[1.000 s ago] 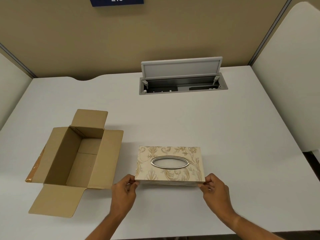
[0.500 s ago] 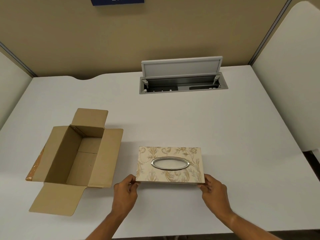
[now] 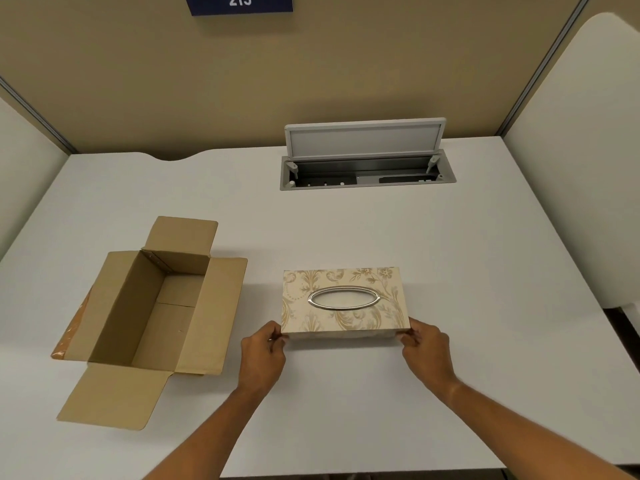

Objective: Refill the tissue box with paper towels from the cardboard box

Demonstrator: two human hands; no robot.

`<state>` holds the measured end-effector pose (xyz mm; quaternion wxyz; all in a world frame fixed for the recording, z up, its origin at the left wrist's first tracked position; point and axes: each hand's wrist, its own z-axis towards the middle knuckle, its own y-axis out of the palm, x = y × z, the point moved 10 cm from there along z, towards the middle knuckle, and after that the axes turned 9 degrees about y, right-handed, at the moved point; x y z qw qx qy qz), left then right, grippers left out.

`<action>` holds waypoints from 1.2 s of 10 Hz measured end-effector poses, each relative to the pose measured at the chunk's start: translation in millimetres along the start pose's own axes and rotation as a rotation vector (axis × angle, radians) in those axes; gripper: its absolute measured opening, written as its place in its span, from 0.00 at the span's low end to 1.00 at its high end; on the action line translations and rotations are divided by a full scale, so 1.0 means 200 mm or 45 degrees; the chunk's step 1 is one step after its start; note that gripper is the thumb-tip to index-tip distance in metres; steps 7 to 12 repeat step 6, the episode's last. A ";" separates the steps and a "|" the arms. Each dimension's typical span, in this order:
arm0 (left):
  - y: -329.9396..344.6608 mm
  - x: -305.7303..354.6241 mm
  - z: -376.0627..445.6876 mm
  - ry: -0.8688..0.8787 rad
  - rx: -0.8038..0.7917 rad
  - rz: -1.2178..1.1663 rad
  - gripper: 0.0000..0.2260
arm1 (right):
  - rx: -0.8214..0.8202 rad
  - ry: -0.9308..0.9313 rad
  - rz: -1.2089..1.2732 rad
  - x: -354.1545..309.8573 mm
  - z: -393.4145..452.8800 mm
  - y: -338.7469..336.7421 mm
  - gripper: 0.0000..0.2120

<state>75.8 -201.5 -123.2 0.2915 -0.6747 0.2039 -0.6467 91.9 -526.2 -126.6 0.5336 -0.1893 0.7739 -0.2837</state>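
A cream tissue box (image 3: 343,301) with gold floral print and a silver oval slot stands on the white desk in front of me. My left hand (image 3: 263,355) pinches its near left corner at the lid edge. My right hand (image 3: 427,355) pinches the near right corner the same way. The near edge of the lid looks slightly raised. To the left lies an open cardboard box (image 3: 152,313) with all flaps spread; its visible inside shows only bare cardboard, and no paper towels are in view.
A cable hatch (image 3: 367,168) with its lid propped up sits in the desk (image 3: 485,271) at the back. Beige partition walls close off the back, white side panels (image 3: 581,168) the left and right. A blue sign reading 215 (image 3: 239,1) hangs above.
Both hands stay at the near corners of the tissue box. The near edge of the lid has lifted a little, and the view has shifted slightly.
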 end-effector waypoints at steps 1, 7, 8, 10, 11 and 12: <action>0.01 0.00 0.07 -0.022 -0.011 0.012 0.14 | 0.030 0.005 0.013 -0.02 0.05 -0.01 0.22; -0.10 0.28 0.13 0.172 0.119 -0.088 0.23 | 0.011 -0.081 -0.165 -0.22 0.10 -0.07 0.34; -0.10 0.28 0.13 0.172 0.119 -0.088 0.23 | 0.011 -0.081 -0.165 -0.22 0.10 -0.07 0.34; -0.10 0.28 0.13 0.172 0.119 -0.088 0.23 | 0.011 -0.081 -0.165 -0.22 0.10 -0.07 0.34; -0.10 0.28 0.13 0.172 0.119 -0.088 0.23 | 0.011 -0.081 -0.165 -0.22 0.10 -0.07 0.34; -0.10 0.28 0.13 0.172 0.119 -0.088 0.23 | 0.011 -0.081 -0.165 -0.22 0.10 -0.07 0.34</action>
